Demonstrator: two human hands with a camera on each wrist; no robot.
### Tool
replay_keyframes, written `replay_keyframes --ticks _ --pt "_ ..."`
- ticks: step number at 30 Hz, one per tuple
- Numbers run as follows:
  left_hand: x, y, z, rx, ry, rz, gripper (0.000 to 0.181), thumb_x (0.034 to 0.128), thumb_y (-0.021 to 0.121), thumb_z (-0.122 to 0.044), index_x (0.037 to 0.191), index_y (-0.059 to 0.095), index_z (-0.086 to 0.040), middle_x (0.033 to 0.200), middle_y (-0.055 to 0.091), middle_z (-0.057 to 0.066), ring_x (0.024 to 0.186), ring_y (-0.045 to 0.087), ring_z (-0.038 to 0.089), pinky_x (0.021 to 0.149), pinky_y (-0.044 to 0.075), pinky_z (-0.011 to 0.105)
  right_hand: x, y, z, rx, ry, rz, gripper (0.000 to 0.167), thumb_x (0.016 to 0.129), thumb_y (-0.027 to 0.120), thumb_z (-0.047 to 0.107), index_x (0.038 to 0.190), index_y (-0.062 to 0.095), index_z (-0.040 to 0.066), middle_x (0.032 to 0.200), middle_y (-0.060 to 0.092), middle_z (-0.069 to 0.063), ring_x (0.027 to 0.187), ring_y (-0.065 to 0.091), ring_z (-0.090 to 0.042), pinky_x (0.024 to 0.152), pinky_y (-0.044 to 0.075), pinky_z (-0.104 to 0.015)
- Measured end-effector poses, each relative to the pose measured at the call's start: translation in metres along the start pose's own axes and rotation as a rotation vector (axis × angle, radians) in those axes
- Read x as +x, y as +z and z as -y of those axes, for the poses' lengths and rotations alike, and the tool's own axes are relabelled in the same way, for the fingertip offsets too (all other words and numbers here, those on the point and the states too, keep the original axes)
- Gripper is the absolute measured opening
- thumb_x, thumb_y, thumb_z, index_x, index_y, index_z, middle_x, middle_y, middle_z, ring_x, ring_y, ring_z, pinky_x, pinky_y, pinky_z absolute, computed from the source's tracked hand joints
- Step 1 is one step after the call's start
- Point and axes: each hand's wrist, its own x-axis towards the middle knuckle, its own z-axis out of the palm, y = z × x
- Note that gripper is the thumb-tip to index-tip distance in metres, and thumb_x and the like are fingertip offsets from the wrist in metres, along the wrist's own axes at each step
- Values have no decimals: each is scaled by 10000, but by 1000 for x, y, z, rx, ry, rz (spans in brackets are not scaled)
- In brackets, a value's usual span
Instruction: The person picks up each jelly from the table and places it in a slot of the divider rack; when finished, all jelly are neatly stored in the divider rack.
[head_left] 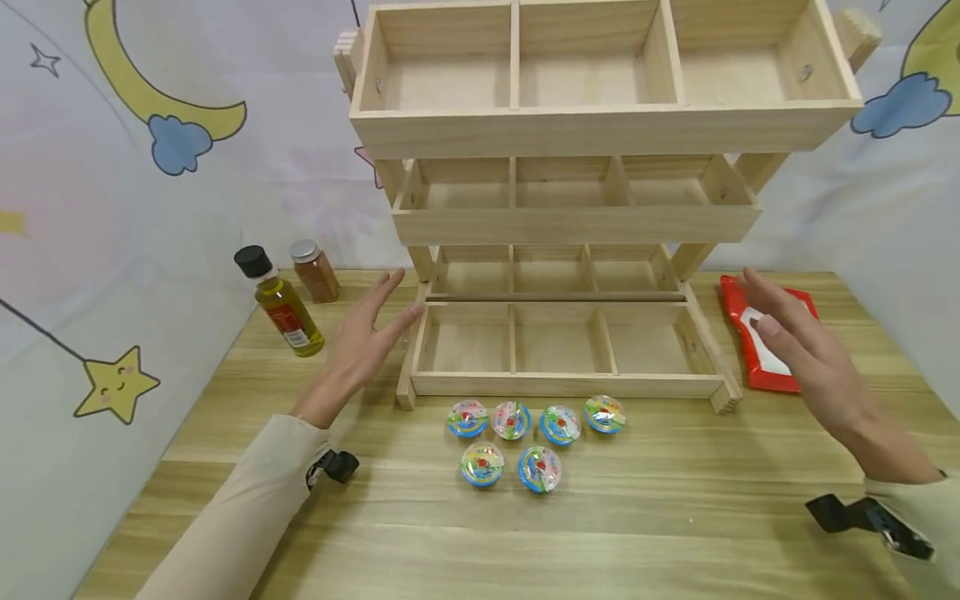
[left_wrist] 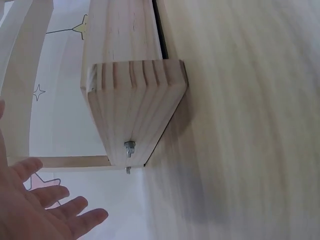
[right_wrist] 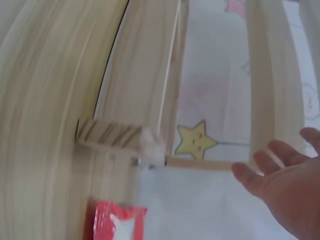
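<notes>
A tiered wooden shelf (head_left: pixel 540 385) with divided compartments stands in the middle of the table, its compartments bare. My left hand (head_left: pixel 360 346) hovers beside its left side, fingers straight and holding nothing. Over on the right, my right hand (head_left: pixel 821 367) is raised with extended fingers, partly in front of a red and white packet (head_left: pixel 761 350). Both wrist views show the shelf's end post, with the left hand (left_wrist: pixel 45 205) and the right hand (right_wrist: pixel 290 180) apart from it. Several small round lidded cups (head_left: pixel 540 468) lie in two rows before the shelf.
At the back left stand an oil bottle (head_left: pixel 285 312) with a black cap and a jar (head_left: pixel 315 271) of reddish-brown contents with a silver lid. The wooden table (head_left: pixel 637 533) meets a patterned cloth backdrop (head_left: pixel 300 167) behind and at both sides.
</notes>
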Motion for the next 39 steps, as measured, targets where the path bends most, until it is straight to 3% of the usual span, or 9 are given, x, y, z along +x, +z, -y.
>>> replay_keyframes --ticks 4,12,19,30,39 --pt "-1 2 1 -110 -14 -15 684 1092 475 -588 1687 340 -277 1730 283 53 1553 292 370 1206 318 650 2 13 9 85 -2 17 600 1118 430 -2 1689 313 137 1680 380 -5 1499 339 -100 1082 364 -108" --pt "0 7 8 -258 -92 -32 646 1082 566 -521 1650 430 -245 1670 413 52 1468 455 351 1141 430 612 2 37 16 135 -18 30 707 1010 589 -152 1649 393 78 1640 453 -55 1426 472 -80 1036 478 -142" --pt "2 15 17 -423 -110 -17 606 1090 616 -385 1635 449 -179 1642 422 177 1441 486 368 1117 487 558 5 56 15 98 -52 63 701 959 662 -171 1600 446 12 1559 544 -94 1360 554 -100 1022 513 -181" --pt "5 18 21 -495 -121 -11 556 1068 682 -280 1581 530 -128 1609 466 195 1348 586 338 1056 545 509 7 80 13 81 -42 109 652 957 722 -108 1559 515 32 1457 627 -78 1259 636 -114 957 575 -237" --pt "4 24 27 -483 -163 -11 567 1048 716 -255 1562 545 -86 1571 521 176 1323 608 348 945 590 315 12 97 8 115 -57 162 598 952 733 -108 1512 566 17 1423 646 -110 1259 650 -202 1002 564 -277"
